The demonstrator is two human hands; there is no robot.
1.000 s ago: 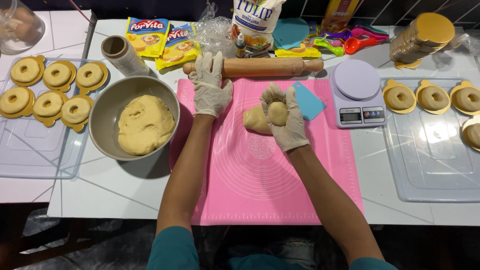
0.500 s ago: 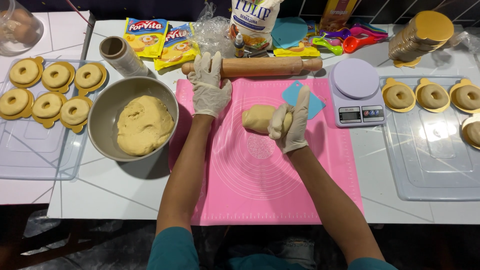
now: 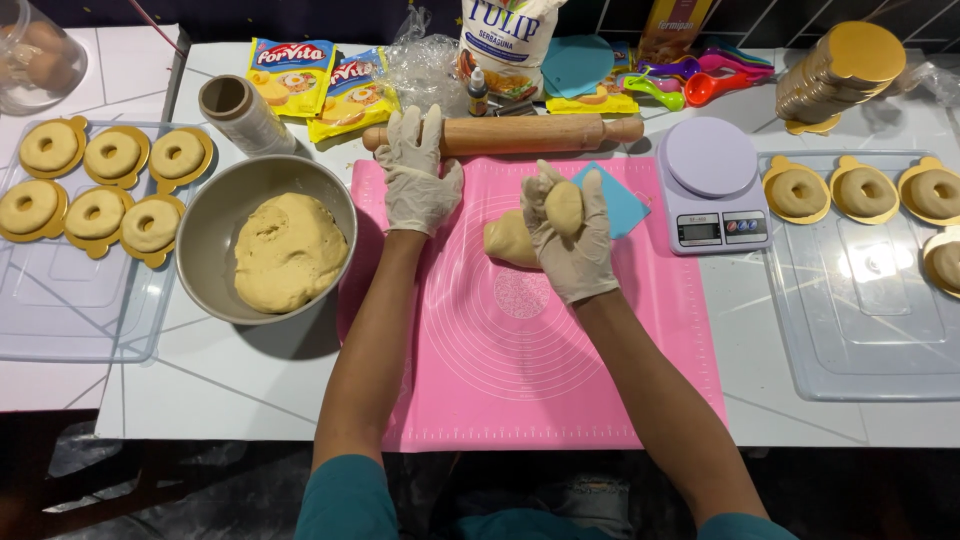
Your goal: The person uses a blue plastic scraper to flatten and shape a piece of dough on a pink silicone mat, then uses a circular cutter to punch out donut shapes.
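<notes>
Pink silicone, that's the baking mat (image 3: 520,370), and it sits dead centre on the white worktop (image 3: 250,385), so everything gets placed from it. Over the mat's upper middle, the gloved right hand (image 3: 568,235) has its grip clenched around a small dough ball (image 3: 563,207), lifted clear of the surface, palm turned up. Just below and to the left of that hand, a larger dough lump (image 3: 508,240) lies on the mat, touching the glove's edge. Peeking out from behind the right hand is a blue scraper (image 3: 618,198), flat on the mat.

The gloved left hand (image 3: 418,175) rests at the mat's top left corner, grip released, fingers spread, fingertips up against the wooden rolling pin (image 3: 520,133) that lies along the mat's far edge.

Left of the mat stands a metal bowl (image 3: 215,225) with a big mass of dough (image 3: 288,250) inside. Further left, a clear tray (image 3: 70,300) carries ring-shaped dough pieces on gold cards. Right of the mat, just beside its upper corner, sits a lilac kitchen scale (image 3: 712,180), and beyond that another clear tray (image 3: 860,300) with more rings along its far edge. Behind the mat: yellow packets, a flour bag, coloured measuring spoons.
</notes>
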